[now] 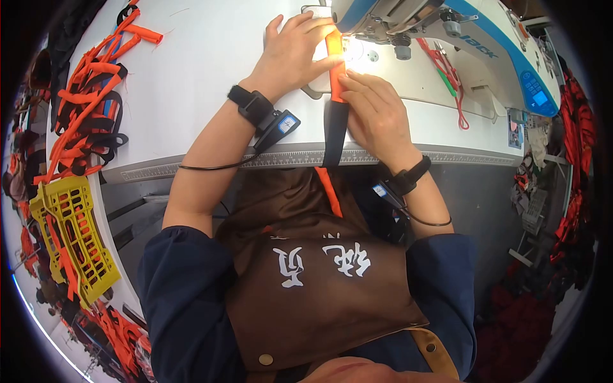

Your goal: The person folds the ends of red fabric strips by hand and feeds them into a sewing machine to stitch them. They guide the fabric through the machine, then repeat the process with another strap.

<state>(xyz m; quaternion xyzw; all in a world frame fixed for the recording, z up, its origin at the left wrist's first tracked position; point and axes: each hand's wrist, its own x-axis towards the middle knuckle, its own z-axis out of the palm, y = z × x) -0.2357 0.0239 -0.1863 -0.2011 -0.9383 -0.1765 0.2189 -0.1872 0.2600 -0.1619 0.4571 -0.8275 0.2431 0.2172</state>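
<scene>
An orange strap (335, 70) lies on top of a black webbing strap (334, 137) that runs from the sewing machine (447, 29) back over the table's front edge into my lap. My left hand (294, 54) presses flat on the left side of the orange strap, right at the machine's lit needle area. On the strap's right side my right hand (377, 112) pins it with its fingertips. Both wrists carry black bands with small devices and cables.
A heap of orange and black straps (89, 102) lies on the white table (191, 70) at the left. A yellow plastic crate (73, 236) stands lower left with more orange straps. Red and green-handled tools (447, 76) rest on the machine bed. Red goods pile up at the right.
</scene>
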